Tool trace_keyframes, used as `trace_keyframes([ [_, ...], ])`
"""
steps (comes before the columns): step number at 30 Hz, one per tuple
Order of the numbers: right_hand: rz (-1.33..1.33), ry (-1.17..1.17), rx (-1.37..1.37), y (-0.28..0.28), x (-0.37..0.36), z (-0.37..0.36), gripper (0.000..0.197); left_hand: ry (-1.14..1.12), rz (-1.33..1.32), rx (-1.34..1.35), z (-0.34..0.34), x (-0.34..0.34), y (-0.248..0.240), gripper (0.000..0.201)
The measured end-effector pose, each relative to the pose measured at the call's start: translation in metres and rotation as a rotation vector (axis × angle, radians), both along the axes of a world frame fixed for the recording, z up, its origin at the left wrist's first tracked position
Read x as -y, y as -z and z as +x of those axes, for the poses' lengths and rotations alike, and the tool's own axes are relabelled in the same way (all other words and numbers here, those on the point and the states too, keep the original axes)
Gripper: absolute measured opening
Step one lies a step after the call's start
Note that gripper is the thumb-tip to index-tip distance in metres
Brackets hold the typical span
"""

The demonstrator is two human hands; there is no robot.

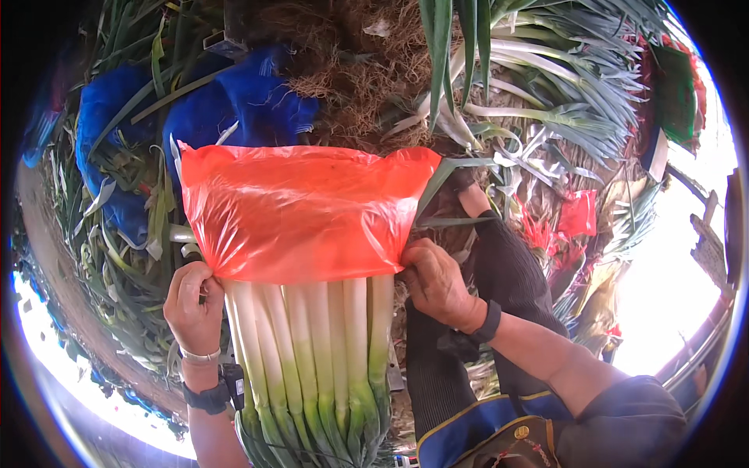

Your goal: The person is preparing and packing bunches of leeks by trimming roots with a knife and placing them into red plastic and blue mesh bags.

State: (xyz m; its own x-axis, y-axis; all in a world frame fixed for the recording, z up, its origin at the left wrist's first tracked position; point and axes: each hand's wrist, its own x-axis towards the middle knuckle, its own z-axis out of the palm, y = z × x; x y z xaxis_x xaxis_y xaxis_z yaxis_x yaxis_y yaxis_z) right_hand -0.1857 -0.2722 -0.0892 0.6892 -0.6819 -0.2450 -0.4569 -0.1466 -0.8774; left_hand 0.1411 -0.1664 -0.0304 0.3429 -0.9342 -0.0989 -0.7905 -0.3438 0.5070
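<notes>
A red plastic bag (304, 210) is drawn over the upper, white ends of a neat bundle of leeks (324, 343); what lies under the film is hidden. The bundle's green parts point toward me and run out at the lower edge. My left hand (193, 304) pinches the bag's near edge at its left corner, beside the outermost stalk. On the opposite side my right hand (435, 282) is closed on the same edge at its right corner. Between the two hands the bag's lower rim lies straight across the pale stems.
A heap of cut brown roots (343, 62) lies beyond the bag. Blue mesh sacks (226, 101) rest among leaf scraps at left. Loose leeks (569, 86) are piled at far right, above a small red plastic piece (577, 214). My dark-trousered leg (511, 265) is right of the bundle.
</notes>
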Motion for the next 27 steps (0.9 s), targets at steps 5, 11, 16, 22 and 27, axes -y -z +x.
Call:
trace_keyframes([
  [5,-0.032,-0.053,0.027,0.016,-0.013,-0.005,0.032,0.071,0.066,-0.035,0.002,0.004,-0.003,0.022],
  [11,0.135,-0.474,-0.091,0.027,-0.017,-0.036,0.036,0.12,0.135,-0.023,0.002,0.004,-0.009,0.022],
  [16,0.056,0.228,-0.214,0.065,0.008,0.0,0.036,0.146,0.167,0.019,0.003,0.004,-0.012,0.023],
  [22,0.329,-1.021,-0.196,0.043,-0.075,-0.057,0.036,0.13,0.195,-0.013,0.0,0.014,-0.011,0.019],
  [27,0.392,-0.658,-0.449,0.042,-0.02,-0.037,0.038,0.089,0.183,-0.035,0.0,0.004,-0.014,0.023],
])
